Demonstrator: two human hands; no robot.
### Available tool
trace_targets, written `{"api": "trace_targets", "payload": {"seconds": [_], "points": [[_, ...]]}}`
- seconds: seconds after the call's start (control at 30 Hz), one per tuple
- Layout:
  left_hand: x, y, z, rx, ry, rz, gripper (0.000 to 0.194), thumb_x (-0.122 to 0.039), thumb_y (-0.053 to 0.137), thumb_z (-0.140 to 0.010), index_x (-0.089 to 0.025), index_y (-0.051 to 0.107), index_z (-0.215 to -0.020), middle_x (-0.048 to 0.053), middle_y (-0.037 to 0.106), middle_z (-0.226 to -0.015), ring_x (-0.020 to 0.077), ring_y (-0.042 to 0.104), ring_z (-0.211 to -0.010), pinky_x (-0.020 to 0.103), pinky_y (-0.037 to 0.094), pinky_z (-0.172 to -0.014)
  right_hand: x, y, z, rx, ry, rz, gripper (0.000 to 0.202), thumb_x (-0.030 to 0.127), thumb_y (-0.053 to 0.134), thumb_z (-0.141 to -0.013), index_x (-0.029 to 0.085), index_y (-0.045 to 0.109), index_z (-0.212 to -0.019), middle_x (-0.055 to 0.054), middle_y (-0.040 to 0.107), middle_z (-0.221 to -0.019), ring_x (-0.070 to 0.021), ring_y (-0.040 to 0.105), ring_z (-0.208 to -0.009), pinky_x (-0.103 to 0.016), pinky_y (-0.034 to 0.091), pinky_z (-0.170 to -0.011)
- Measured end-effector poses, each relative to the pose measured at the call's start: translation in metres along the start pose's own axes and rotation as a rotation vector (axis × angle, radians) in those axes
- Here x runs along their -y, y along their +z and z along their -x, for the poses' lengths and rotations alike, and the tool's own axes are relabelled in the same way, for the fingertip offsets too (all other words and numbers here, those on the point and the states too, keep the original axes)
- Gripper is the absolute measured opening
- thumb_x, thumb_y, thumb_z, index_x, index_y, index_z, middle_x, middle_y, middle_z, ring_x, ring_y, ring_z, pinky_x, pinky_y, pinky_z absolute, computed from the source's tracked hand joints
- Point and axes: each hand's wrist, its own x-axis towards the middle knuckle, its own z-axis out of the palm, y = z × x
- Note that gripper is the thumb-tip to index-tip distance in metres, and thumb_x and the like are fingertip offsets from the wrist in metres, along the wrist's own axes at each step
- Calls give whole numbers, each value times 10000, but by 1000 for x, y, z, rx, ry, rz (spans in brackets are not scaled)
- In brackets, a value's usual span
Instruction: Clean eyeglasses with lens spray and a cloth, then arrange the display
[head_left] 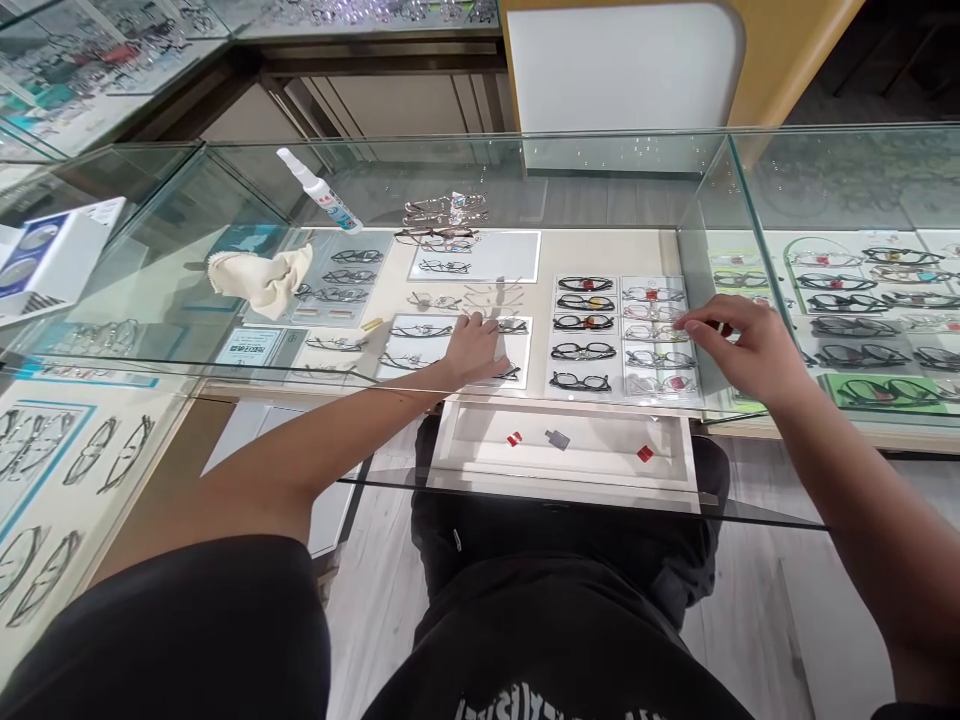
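Observation:
My left hand (pixel 474 348) lies over a white tray (pixel 519 350) inside the glass display case, fingers apart. It covers part of the eyeglasses there; the temple ends of one pair show beside it. At the right column of clear-framed eyeglasses (pixel 646 334), the thumb and forefinger of my right hand (pixel 754 345) are pinched together by the frames' right edge. Whatever may be between those fingertips is too small to make out. Left of that column runs a row of black eyeglasses (pixel 583 352), some with red or yellow tags on the lenses.
A pulled-out white drawer (pixel 480 465) with small red and grey pieces sits before me. On the glass top are a spray bottle (pixel 321 190), a crumpled cloth (pixel 262 280), stacked eyeglasses (pixel 442 218) and a white box (pixel 67 255). A glass divider (pixel 757 240) stands near my right hand.

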Motion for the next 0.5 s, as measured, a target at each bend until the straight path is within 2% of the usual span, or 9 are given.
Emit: {"api": "trace_targets", "payload": {"seconds": [0.23,0.5], "points": [[1,2,-3,-4,-18,37,503,-527,556,-990,-150,810,-1204,245,754,-1325,458,534,-1271,581,327,-1072,0,0,0,4,-4,-7,248,431,642,-1045,313,834,-941,-68,853,-1051,-304,773,-987,-453,551,-749],[-1,-6,1,5,-40,65,491,-528,535,-982,-147,816,-1112,236,781,-1207,450,530,-1226,576,321,-1069,-2,2,0,-20,-24,-12,219,386,662,-1034,306,831,-919,-44,856,-1039,-280,755,-961,-429,523,-746]]}}
